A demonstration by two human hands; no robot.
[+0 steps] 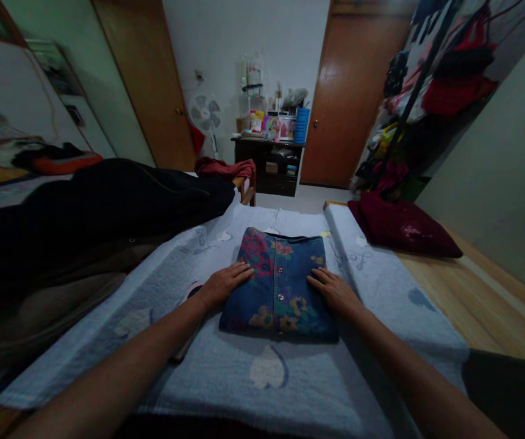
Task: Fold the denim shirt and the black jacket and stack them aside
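A folded blue shirt (262, 292) with a pink and yellow flower print lies flat in front of me, its buttoned placket facing up. My left hand (225, 283) rests at the shirt's left edge, fingers stretched out onto the cloth. On the opposite edge, my right hand (333, 289) lies with its fingers spread on the fabric. Beneath the shirt is a pale blue sheet (225, 390) with leaf-like shapes. Partly hidden behind my left forearm is a flat object with a pinkish edge (193, 288); I cannot make out what it is.
Dark clothing (120, 201) is heaped at the left. A maroon folded cloth (403, 225) sits at the right on a wooden surface (445, 283). Farther back stand a white fan (206, 113), a dark cabinet (255, 161) bearing several items, and a rack of hanging bags (458, 85).
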